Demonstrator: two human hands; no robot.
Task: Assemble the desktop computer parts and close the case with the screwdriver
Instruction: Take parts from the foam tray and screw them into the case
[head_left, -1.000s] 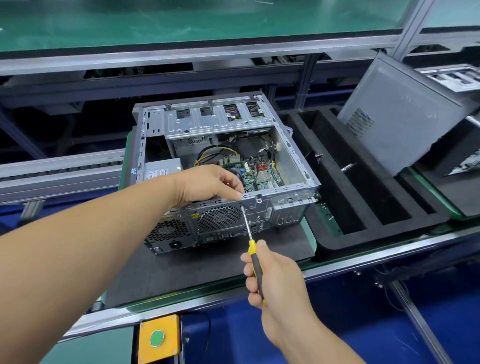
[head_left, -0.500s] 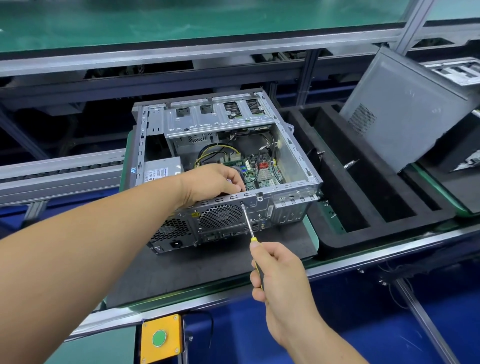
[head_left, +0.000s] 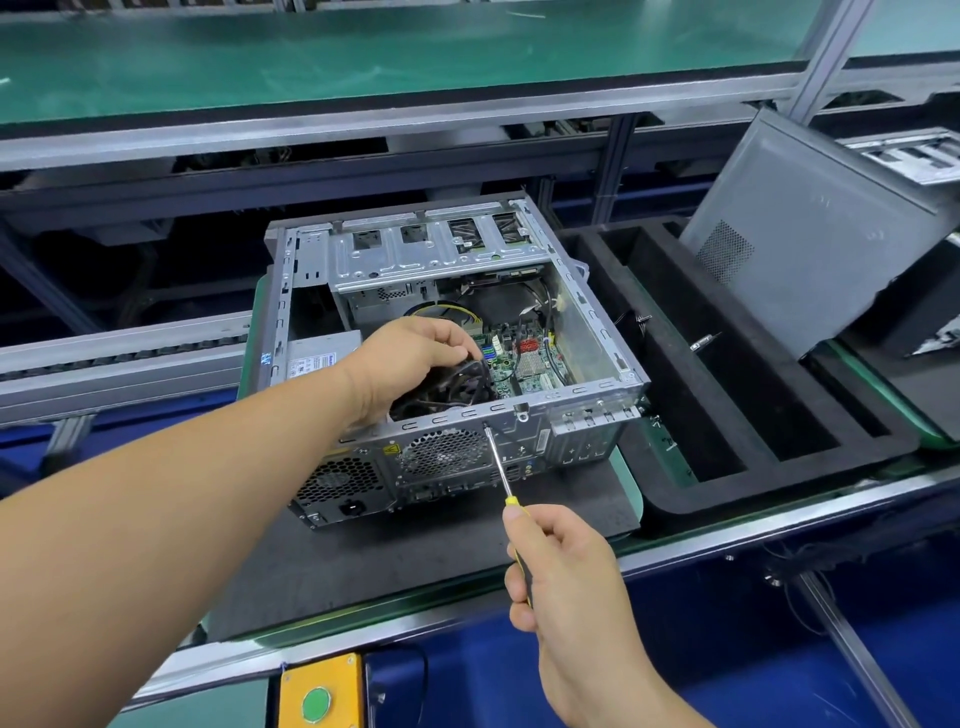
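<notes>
One open desktop computer case (head_left: 582, 332) lies on its side on a dark foam mat (head_left: 395, 545) at the edge of a conveyor bench, rear panel toward the person. Inside, the left hand (head_left: 415, 358) curls around a black fan (head_left: 452, 387) and holds it against the rear wall. The right hand (head_left: 561, 566) grips a yellow-handled screwdriver (head_left: 501, 470), tip set at a screw point beside the round rear vent — so the step looks like fastening the fan. Next, steady pressure and turning, tip kept square. To the right, a grey side panel (head_left: 810, 234) leans over a black foam tray (head_left: 753, 415) — not yet fitted.
</notes>
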